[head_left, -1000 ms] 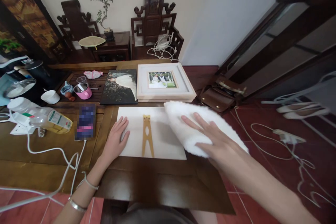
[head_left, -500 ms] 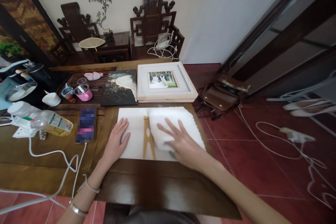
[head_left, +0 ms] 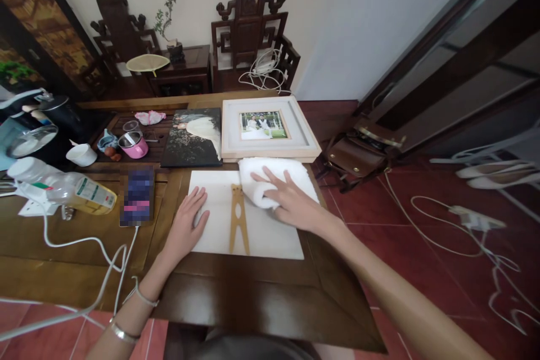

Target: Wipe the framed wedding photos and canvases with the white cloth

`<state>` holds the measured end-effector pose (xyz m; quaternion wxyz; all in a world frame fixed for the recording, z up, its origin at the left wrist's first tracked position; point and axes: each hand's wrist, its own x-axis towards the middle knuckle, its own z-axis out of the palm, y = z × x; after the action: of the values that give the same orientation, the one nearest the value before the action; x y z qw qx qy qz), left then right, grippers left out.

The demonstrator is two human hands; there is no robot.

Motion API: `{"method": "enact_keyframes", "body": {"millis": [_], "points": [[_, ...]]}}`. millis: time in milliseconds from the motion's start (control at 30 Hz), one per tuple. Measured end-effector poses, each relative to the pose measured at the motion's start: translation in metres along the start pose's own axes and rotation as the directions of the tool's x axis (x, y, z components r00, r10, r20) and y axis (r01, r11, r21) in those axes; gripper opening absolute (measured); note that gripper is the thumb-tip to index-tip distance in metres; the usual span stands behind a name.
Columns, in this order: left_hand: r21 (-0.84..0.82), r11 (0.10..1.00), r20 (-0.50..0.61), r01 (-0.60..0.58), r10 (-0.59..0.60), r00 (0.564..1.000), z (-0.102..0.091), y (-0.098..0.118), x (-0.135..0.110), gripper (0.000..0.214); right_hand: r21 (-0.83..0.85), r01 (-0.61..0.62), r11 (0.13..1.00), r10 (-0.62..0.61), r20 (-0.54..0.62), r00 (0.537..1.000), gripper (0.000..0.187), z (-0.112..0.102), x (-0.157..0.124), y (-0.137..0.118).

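A white board (head_left: pixel 217 236) lies flat on the table, with a tan, long-legged, cat-eared figure (head_left: pixel 238 216) on it. My left hand (head_left: pixel 189 219) rests flat on the board's left edge, fingers outstretched. Over the board's far right part spreads a white cloth (head_left: pixel 301 171) with a scalloped edge. Spread across the cloth, my right hand (head_left: pixel 291 197) presses it down, and the cloth bunches near the thumb. What lies under the cloth is hidden.
Behind the board are a framed photo (head_left: pixel 270 149) and a dark picture panel (head_left: pixel 192 138). To the left stand a phone (head_left: pixel 138 197) on a cable, an oil bottle (head_left: pixel 90 194), a pink mug (head_left: pixel 133 146) and a white cup (head_left: pixel 81 154). A brown bag (head_left: pixel 350 154) sits beyond the table's right edge.
My right hand has slid the white cloth away from me and slightly left, baring the board's near right corner. My left hand has stayed in place.
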<state>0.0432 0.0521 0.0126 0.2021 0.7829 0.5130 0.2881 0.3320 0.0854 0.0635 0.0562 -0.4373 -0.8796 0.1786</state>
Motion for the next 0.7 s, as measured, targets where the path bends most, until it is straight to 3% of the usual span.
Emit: {"method": "enact_keyframes", "body": {"millis": [133,267,433,533,700], "points": [[-0.008,1.000,-0.006,0.003,-0.003,1.000,0.000,0.000,0.000,0.045,-0.009,-0.028,1.000,0.028,0.024,0.999,0.047,0.002,-0.005,-0.011],[-0.005,1.000,-0.008,0.000,0.000,1.000,0.001,-0.001,-0.001,0.044,0.025,-0.002,1.000,-0.002,0.126,0.992,0.044,0.007,-0.055,-0.046],[-0.004,1.000,-0.011,-0.010,0.010,1.000,0.001,-0.001,0.000,0.044,0.173,-0.003,0.985,-0.054,0.325,0.944,0.044,-0.001,-0.104,-0.078],[0.000,1.000,-0.006,-0.012,0.012,1.000,0.001,-0.001,-0.001,0.044,0.180,-0.013,0.984,-0.040,0.288,0.957,0.044,-0.003,-0.095,-0.070],[0.008,1.000,-0.006,-0.018,0.018,1.000,0.001,-0.002,-0.002,0.045,0.095,-0.055,0.994,0.046,0.100,0.994,0.049,-0.003,-0.033,-0.028]]}}
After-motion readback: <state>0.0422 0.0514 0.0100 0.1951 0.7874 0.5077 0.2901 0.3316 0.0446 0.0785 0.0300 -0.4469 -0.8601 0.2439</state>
